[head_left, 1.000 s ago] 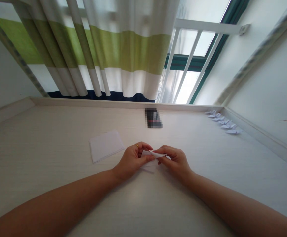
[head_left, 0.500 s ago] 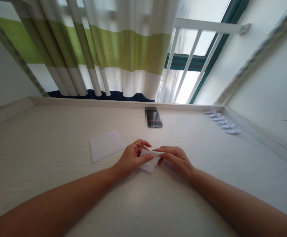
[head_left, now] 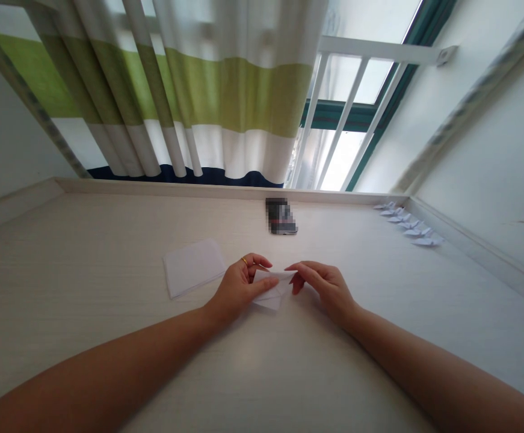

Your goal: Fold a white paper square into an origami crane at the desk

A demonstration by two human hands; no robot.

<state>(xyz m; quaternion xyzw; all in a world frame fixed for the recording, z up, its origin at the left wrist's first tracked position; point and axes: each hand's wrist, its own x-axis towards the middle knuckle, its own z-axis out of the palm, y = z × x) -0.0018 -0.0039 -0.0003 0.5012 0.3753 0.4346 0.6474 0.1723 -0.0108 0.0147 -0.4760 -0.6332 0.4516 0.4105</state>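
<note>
A small piece of folded white paper (head_left: 268, 296) is held just above the middle of the table, its folds overlapping. My left hand (head_left: 242, 281), a gold ring on one finger, is closed on the paper's left part, with the thumb lying across its front. At the upper right corner of the paper, my right hand (head_left: 323, 282) pinches the tip between thumb and forefinger. The paper's back side and some of the left fingertips are hidden.
Left of my hands lies a stack of white paper (head_left: 195, 267). A blurred dark object (head_left: 281, 216) rests near the table's (head_left: 243, 379) back edge. Several folded white paper figures (head_left: 413, 227) line the right rim. Behind hangs a striped curtain (head_left: 243, 90) beside a white railing (head_left: 379, 49).
The right fingers have shifted slightly up and now pinch the paper's right tip, where before they lay along its upper edge. The left hand keeps its hold, moved a little.
</note>
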